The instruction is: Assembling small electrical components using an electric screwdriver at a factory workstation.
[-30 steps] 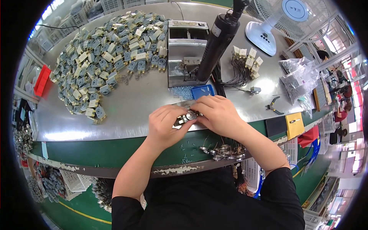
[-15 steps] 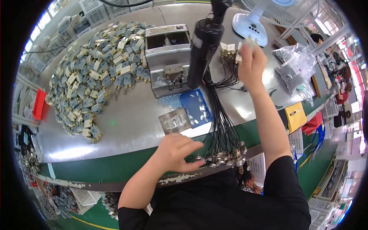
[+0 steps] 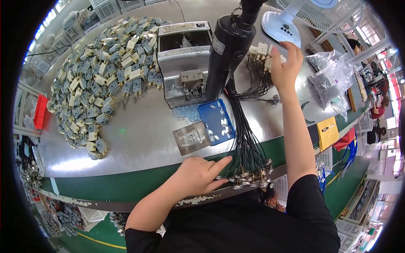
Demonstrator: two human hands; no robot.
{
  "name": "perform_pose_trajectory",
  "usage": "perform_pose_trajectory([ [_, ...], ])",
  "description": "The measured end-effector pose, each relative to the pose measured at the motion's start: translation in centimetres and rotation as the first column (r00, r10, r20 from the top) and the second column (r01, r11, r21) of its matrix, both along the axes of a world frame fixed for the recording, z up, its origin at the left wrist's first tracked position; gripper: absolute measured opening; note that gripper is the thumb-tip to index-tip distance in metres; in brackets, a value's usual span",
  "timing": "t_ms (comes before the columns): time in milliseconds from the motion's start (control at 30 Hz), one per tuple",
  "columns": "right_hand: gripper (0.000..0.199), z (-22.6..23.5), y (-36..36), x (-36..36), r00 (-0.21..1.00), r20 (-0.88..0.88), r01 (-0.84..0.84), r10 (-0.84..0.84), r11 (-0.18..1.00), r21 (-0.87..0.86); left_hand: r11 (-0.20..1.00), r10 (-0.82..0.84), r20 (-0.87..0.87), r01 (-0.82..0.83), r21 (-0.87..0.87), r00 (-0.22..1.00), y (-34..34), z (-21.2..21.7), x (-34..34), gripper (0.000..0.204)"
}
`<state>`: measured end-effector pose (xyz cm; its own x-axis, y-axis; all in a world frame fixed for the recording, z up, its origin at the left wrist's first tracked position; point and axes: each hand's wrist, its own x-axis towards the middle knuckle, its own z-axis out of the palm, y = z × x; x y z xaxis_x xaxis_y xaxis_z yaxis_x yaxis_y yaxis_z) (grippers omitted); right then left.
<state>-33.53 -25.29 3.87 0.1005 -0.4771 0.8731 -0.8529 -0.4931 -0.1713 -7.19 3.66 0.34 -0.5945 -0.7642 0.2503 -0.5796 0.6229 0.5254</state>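
Note:
My right hand is raised at the back right, thumb and fingers apart, beside a cluster of cream-coloured blocks with black wires. Nothing shows between its fingers. By the table's front edge, my left hand has its index finger and thumb stretched apart. Their tips reach round metal pieces on the ends of a bundle of black cables. Whether they touch one is unclear. The cables run over the front edge. Left of them lie a blue tray with small white pieces and a metal plate fixture.
A grey metal machine stands mid-table beside a black cylindrical tool. A large heap of grey and cream blocks covers the left. On the right are a fan, plastic bags, green-handled pliers and a yellow pad.
My right hand has moved slightly down and its fingers have spread beside the cream blocks. My left hand has shifted a little right, toward the metal cable ends. The view has shifted slightly.

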Motion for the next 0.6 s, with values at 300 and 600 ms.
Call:
perform_pose_trajectory([
  [300,0.028,-0.2,10.0,3.8,0.595,0.039,-0.803,0.803,0.596,-0.017,0.812,0.583,-0.782,-0.130,0.568,0.222,0.3,1.1,2.9,0.017],
  [600,0.027,1.8,16.5,12.9,0.502,0.234,-0.647,0.832,0.182,0.741,0.792,0.610,-0.711,-0.241,0.561,0.350,-1.6,1.5,6.8,0.013],
])
